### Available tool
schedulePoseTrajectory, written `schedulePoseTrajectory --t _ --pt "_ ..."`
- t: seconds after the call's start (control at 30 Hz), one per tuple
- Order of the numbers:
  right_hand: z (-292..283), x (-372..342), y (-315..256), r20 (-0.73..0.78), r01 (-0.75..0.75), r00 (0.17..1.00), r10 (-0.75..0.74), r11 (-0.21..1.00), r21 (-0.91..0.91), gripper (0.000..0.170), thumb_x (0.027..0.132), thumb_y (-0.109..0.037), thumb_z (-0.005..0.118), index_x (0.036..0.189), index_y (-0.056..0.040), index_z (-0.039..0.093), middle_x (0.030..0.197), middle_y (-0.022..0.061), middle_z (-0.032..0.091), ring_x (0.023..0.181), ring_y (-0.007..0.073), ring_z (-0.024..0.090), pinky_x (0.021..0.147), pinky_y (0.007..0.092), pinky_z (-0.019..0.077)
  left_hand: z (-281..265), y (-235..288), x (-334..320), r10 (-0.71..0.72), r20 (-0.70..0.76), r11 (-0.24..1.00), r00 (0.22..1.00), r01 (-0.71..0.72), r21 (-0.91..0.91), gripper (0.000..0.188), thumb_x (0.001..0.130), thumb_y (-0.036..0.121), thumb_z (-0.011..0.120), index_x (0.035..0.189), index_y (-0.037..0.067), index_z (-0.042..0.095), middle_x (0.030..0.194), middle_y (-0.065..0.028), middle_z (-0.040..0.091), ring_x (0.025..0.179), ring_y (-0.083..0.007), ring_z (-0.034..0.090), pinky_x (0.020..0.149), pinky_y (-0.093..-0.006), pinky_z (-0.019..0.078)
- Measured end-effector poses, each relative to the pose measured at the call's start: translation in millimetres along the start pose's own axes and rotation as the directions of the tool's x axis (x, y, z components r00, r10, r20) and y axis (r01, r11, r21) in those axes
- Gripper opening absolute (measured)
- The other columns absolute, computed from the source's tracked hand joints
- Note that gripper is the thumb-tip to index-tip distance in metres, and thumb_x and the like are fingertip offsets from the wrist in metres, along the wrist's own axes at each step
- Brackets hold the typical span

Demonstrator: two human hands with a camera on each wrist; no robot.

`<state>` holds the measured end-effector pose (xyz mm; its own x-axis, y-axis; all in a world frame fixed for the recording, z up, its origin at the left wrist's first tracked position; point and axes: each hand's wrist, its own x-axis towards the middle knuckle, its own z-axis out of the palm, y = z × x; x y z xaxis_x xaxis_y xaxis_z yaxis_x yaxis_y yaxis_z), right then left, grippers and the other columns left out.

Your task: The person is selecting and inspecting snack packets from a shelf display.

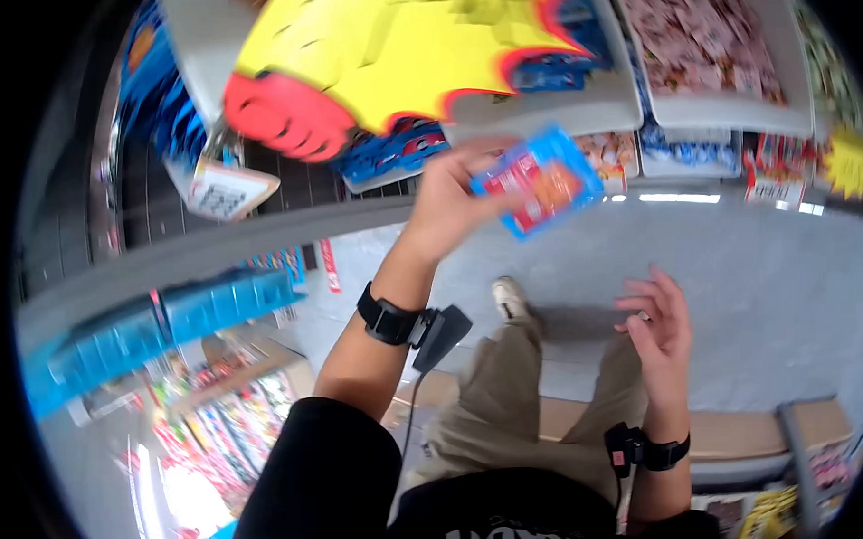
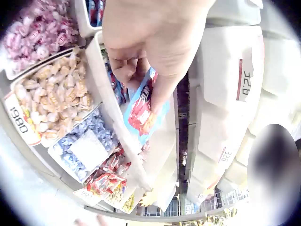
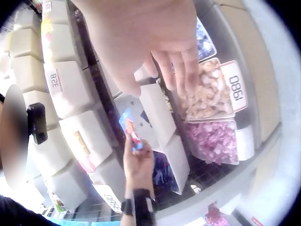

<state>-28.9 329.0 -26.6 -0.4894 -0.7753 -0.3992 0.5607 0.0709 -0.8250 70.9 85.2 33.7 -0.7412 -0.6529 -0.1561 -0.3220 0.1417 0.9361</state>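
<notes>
My left hand (image 1: 450,199) pinched the blue-and-red packet (image 1: 555,185) between thumb and fingers, up by the shelf edge (image 1: 333,219) and near the white bins (image 1: 637,107). In the head view its long axis slanted from lower left, at my grip, to upper right; in the left wrist view it ran mostly up and down. My right hand (image 1: 665,325) hung well apart over the grey floor (image 1: 745,271), fingers loosely bent and spread
</notes>
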Motion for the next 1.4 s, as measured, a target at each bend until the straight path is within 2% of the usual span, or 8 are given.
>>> schedulePoseTrajectory --t 0.2,0.4,0.5,0.8,0.9,0.97,1.23,1.4 --pt "29 40 -38 0.37 -0.034 0.922 0.11 0.978 -0.207 0.042 0.074 0.0 0.061 0.113 0.0011 0.044 0.098 0.0089 0.055 0.083 0.0138 0.056 0.066 0.0229 0.0473 12 8 -57 -0.25 0.277 0.955 0.928 0.283 -0.086 0.038 0.063 0.002 0.074 0.096 -0.002 0.057 0.091 -0.0072 0.06 0.085 -0.0105 0.055 0.076 -0.0241 0.0447" --pt "49 36 -35 0.396 -0.13 0.898 0.191 0.976 -0.175 0.02 0.076 0.002 0.059 0.096 0.0055 0.053 0.083 0.0068 0.06 0.073 0.0109 0.058 0.062 0.0232 0.0488 44 -17 -99 -0.284 -0.271 0.661 0.92 -0.017 -0.75 0.035 0.074 -0.005 0.06 0.107 -0.004 0.049 0.093 -0.0098 0.06 0.083 -0.0134 0.058 0.073 -0.0262 0.0485" --pt "70 29 -31 0.322 -0.224 0.918 0.23 0.973 -0.058 0.019 0.076 0.004 0.059 0.094 0.0059 0.053 0.084 0.0075 0.06 0.076 0.0107 0.057 0.066 0.0232 0.0481 68 -22 -124 -0.414 -0.261 0.483 0.872 -0.033 -0.875 0.031 0.075 -0.005 0.059 0.105 -0.004 0.051 0.096 -0.0091 0.059 0.086 -0.0133 0.057 0.076 -0.0278 0.0477" --pt "97 35 -8 0.414 0.094 0.907 0.08 0.919 -0.384 0.008 0.073 0.004 0.06 0.08 0.0009 0.058 0.096 0.0105 0.057 0.084 0.014 0.056 0.071 0.0232 0.0448 46 -32 -118 -0.473 -0.568 0.505 0.674 -0.32 -0.801 0.025 0.089 0.02 0.047 0.1 -0.002 0.05 0.089 -0.0063 0.058 0.078 -0.0112 0.057 0.064 -0.0248 0.0465" --pt "93 64 -22 0.501 0.409 0.855 -0.133 0.767 -0.494 0.013 0.068 0.002 0.061 0.081 0.0001 0.059 0.099 0.0146 0.056 0.087 0.0211 0.056 0.075 0.0291 0.0447 -4 -39 -107 -0.264 -0.651 0.632 0.712 -0.382 -0.674 0.024 0.089 0.019 0.047 0.1 -0.002 0.048 0.084 -0.0066 0.059 0.065 -0.0086 0.057 0.051 -0.0215 0.0441" --pt "97 87 -43 0.615 0.741 0.671 -0.414 0.343 -0.578 0.017 0.066 0.001 0.062 0.082 -0.0003 0.059 0.098 0.0152 0.056 0.089 0.0263 0.055 0.08 0.0337 0.0423 -38 -46 -96 -0.186 -0.699 0.749 0.69 -0.361 -0.556 0.022 0.088 0.018 0.048 0.099 -0.002 0.049 0.082 -0.0072 0.059 0.058 -0.0101 0.055 0.047 -0.0221 0.0423" --pt "91 176 -41 0.815 0.816 0.342 -0.469 -0.283 -0.505 0.024 0.061 -0.008 0.068 0.081 -0.001 0.057 0.086 0.0104 0.058 0.075 0.0263 0.054 0.067 0.0352 0.0423 -133 -62 -24 0.21 -0.915 0.909 0.345 -0.413 0.053 0.017 0.083 0.009 0.054 0.094 -0.004 0.056 0.074 -0.0052 0.06 0.049 -0.0054 0.048 0.041 -0.0186 0.0352" --pt "84 185 -26 0.835 0.8 0.205 -0.511 -0.404 -0.444 0.015 0.058 -0.002 0.064 0.071 -0.0018 0.055 0.074 0.0087 0.058 0.066 0.0261 0.055 0.057 0.0331 0.0437 -178 -70 11 0.422 -0.831 0.892 0.364 -0.332 0.307 0.023 0.08 0.016 0.058 0.086 -0.005 0.058 0.059 -0.0045 0.055 0.042 -0.0063 0.045 0.04 -0.0211 0.0342"
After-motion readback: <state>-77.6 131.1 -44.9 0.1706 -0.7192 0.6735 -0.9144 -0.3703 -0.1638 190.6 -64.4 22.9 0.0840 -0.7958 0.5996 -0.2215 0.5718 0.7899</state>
